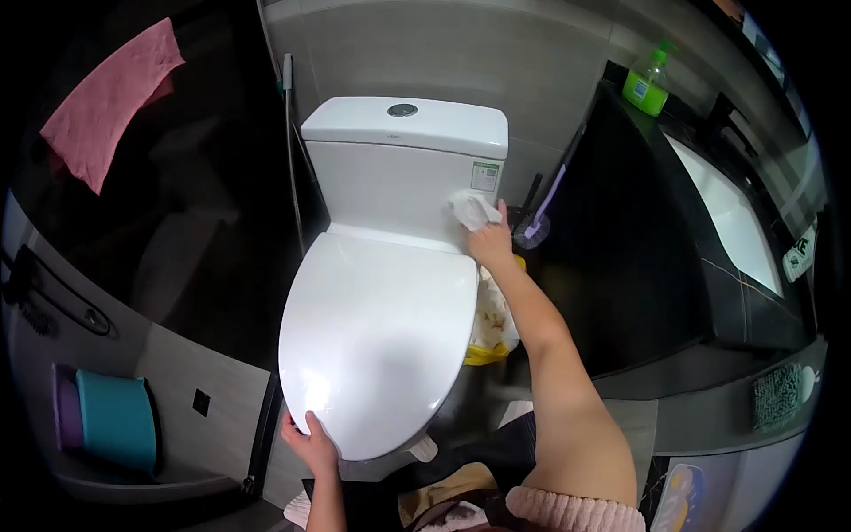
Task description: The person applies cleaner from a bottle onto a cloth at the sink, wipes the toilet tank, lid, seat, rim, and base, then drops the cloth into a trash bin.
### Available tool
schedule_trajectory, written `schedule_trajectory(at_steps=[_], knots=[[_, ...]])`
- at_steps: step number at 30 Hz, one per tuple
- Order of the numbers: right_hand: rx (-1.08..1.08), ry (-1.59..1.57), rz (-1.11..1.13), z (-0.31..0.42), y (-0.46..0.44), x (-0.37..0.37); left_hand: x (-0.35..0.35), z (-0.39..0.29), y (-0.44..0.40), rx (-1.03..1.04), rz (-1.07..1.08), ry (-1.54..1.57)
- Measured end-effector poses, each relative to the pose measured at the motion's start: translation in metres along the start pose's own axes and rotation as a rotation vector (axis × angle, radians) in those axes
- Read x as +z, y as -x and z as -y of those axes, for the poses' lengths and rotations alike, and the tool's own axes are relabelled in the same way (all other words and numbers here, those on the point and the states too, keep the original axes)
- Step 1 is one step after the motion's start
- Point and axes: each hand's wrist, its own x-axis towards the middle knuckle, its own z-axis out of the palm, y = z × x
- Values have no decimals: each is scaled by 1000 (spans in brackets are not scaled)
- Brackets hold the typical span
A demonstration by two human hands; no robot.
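Far left, well ahead of the left fingers: pink cloth (120, 106) draped on a dark panel. Nearer, left of the same fingers and well apart: purple tub (67, 408), teal bucket (115, 421) just beside it. Pole (289, 115) stands upright, well ahead of the left fingers, next to the tank.

Left hand (316, 449): at the front-left edge of the lid, thumb and fingers apart, thumb at the rim. Can't tell if they clamp it. Lid (381, 328) is down, runs from the left fingers to just short of the right ones. Tank (390, 177) sits behind it; button (402, 110) on top, ahead and left of the right fingers.

Tissue (474, 210), white, crumpled: in the right fingers, against the tank's lower right front. Right hand (492, 241): fingers closed on tissue, one finger up by the tank's edge. Label (484, 175) just above them. Bin (496, 324), bagged, below them; brush (534, 229) just right.

Further right, well apart from the right fingers: green soap (647, 89) on dark worktop (678, 124), then tap (729, 124) and basin (731, 208).
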Motion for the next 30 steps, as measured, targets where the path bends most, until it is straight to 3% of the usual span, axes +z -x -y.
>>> schedule_trajectory(at_steps=[2, 6, 8, 10, 12, 14, 15, 16, 18, 19, 23, 25, 27, 30], knots=[[87, -22, -44, 1, 18, -2, -3, 8, 2, 9, 4, 18], [-16, -13, -163, -7, -7, 1, 6, 8, -2, 14, -30, 56], [48, -44, -106, -2, 1, 9, 2, 4, 0, -3, -24, 52], [181, -187, 118, -6, 25, 9, -1, 1, -2, 19, 29, -25], [180, -31, 25, -9, 15, 7, 7, 5, -4, 10, -5, 24], [154, -119, 329, -2, -19, -26, 8, 10, -1, -11, -22, 48], [151, -20, 198, 3, -19, -19, 6, 10, 0, 8, -15, 5], [154, -27, 204, 4, -7, -10, 1, 9, -1, 33, -9, -43], [228, -114, 37, 2, 14, -5, 0, 14, -3, 37, -24, -20], [155, -198, -124, 0, 9, -2, 7, 15, -4, 36, -45, 21], [169, -43, 80, 8, -14, -18, 1, 12, 0, 12, -34, 26], [179, -64, 15, 6, 11, -13, 2, 4, -1, 5, -20, -35], [116, -219, -204, 2, 8, 8, 5, 2, -4, 4, -27, 14], [134, -13, -19, 13, -16, -15, 6, 0, 0, -21, -8, 20]])
